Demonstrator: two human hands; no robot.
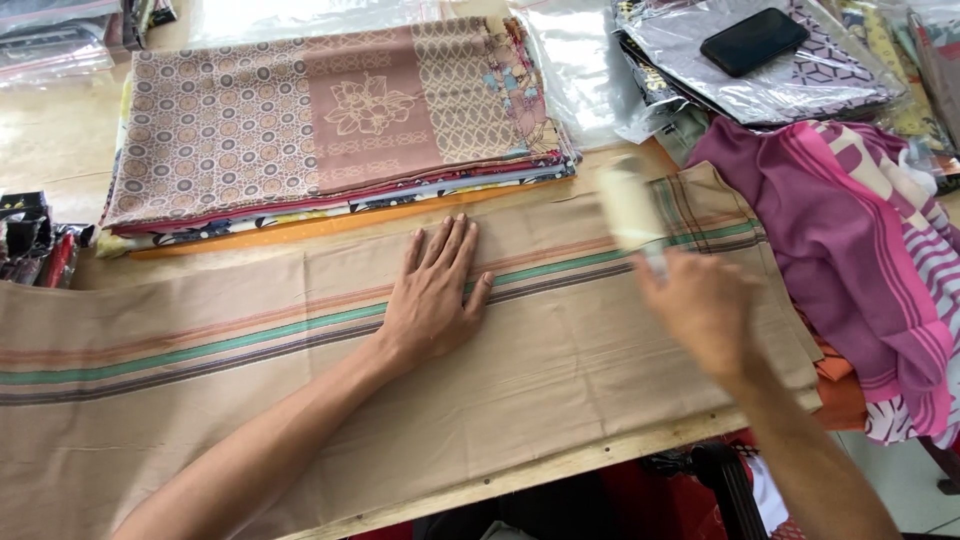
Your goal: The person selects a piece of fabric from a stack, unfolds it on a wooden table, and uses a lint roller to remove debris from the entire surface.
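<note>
Far left corner: clear plastic packages, flat, stacked, contents dark and indistinct. At the left edge, a small cluster of black and red items, too small to identify.

Tan cloth lies flat on the wooden table; long axis runs left to right, far end tilted slightly away on the right. Its green, orange and dark stripes follow the same axis.

Left hand rests palm down on the cloth near centre, fingers spread and extended, pointing to the far side; grips nothing.

Beyond it, a stack of folded patterned fabrics, brown and pink on top, long axis left to right.

Right hand is motion-blurred, closed round the handle of a pale roller, whose head sits over the cloth's right part; contact with cloth cannot be confirmed.

Far right: transparent bags, glossy, holding printed fabric; a black phone lies on one. Near right: magenta striped cloth, bunched
</note>
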